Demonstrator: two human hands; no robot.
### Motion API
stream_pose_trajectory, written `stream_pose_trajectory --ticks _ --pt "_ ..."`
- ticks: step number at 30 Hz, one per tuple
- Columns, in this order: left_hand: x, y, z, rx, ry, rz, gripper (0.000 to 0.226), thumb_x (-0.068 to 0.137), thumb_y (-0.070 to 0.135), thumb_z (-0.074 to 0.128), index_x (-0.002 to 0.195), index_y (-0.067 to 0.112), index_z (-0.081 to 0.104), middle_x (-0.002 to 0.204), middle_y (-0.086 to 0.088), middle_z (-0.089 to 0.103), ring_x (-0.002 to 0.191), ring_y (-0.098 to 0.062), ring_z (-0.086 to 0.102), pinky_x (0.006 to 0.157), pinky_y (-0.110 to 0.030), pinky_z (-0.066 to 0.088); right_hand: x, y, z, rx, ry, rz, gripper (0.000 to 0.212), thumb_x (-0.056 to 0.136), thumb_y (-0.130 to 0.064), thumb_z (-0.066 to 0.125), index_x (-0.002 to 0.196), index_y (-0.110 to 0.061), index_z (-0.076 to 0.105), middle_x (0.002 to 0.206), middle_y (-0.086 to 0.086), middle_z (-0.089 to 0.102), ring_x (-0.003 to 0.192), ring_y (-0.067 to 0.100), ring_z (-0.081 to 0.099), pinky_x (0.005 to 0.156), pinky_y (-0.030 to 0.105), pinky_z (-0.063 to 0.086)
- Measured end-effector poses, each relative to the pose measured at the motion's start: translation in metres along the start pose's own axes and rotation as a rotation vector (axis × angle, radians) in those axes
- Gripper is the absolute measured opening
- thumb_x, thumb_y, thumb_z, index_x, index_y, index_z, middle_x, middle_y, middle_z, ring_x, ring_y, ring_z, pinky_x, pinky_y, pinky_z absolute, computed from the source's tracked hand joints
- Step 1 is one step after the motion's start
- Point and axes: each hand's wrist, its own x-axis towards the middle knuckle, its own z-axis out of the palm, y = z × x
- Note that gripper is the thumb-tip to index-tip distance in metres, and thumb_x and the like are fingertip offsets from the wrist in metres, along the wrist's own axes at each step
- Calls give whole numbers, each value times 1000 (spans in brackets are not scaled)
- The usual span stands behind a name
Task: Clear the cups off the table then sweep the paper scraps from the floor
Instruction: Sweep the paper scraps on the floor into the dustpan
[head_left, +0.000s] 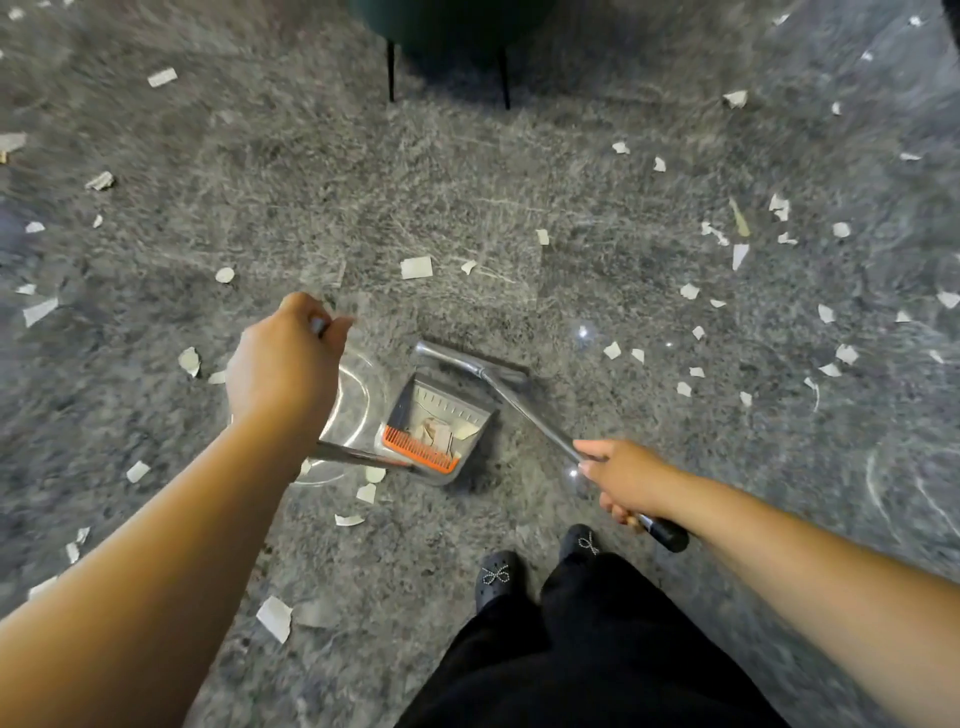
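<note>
I see both bare forearms reaching in from the bottom corners of the frame toward its centre. My left hand, just left of centre, shows its back to the camera, with fingers curled down around the top of a thin metal handle that slants lower right to the dustpan. That handle's upper end shows as a small grey tip between finger and thumb; motion blur smears it, so I cannot tell the exact grip beyond the curl.

My right hand, right of centre, is wrapped around the broom shaft, thumb lying along the metal toward the head, knuckles tilted down. The black end grip sticks out behind the hand toward the lower right. The shaft runs up-left to the broom head, which sits at the far edge of the dustpan.

The dustpan stands on the grey speckled floor at frame centre, its orange comb along the near edge, with a few paper scraps inside. More scraps lie scattered across the floor on all sides, thickest at the right.

Black trousers and two dark shoes fill the bottom centre. Thin dark chair legs stand at the top centre.
</note>
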Motion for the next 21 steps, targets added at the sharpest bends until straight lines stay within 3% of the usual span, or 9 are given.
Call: stream_pose_trajectory --ticks 9,15,21 --pt "73 13 -10 34 39 22 28 93 51 55 92 23 56 79 -3 57 74 -30 50 64 -36 41 60 -72 -42 119 53 -38 47 102 -21 41 147 -29 33 65 10 51 43 15 41 36 19 36" --pt "170 37 -6 108 38 90 31 92 53 56 94 22 57 75 -5 53 70 -31 48 59 -35 38 138 -142 -95 68 58 -61 48 102 -22 42 148 -29 32 68 11 54 44 15 44 38 21 38" --pt "275 59 1 118 -64 119 31 89 50 62 95 20 60 77 -3 54 72 -29 49 62 -35 40 214 -225 -139 -17 50 -81 48 102 -21 42 148 -26 32 68 9 53 45 17 44 39 21 38"
